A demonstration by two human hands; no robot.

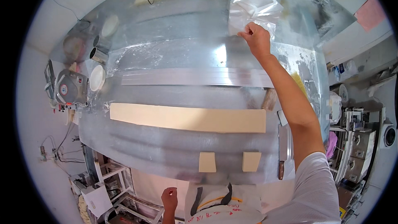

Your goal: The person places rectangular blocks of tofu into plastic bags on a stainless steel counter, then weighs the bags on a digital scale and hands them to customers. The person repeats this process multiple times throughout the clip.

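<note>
My right hand (258,40) reaches far over the metal table, its fingers curled closed beside a clear plastic bag (259,6). Whatever those fingers may hold is hidden. Low at the table's front edge, my left hand (169,199) is loosely closed, with nothing visible in it. A long, flat strip of pale dough (186,117) lies across the table. Nearer to me are two small cut dough pieces, a left one (207,162) and a right one (251,161). To their right, beneath my right arm, lies a knife (283,147) with a wooden handle.
A long metal strip (186,77) lies beyond the dough. Near its right end is a wooden rolling pin (270,99), partly behind my arm. At left stand a white bowl (97,78), a metal cup (98,55) and a grey scale-like device (70,88). Metal racks (358,149) stand right.
</note>
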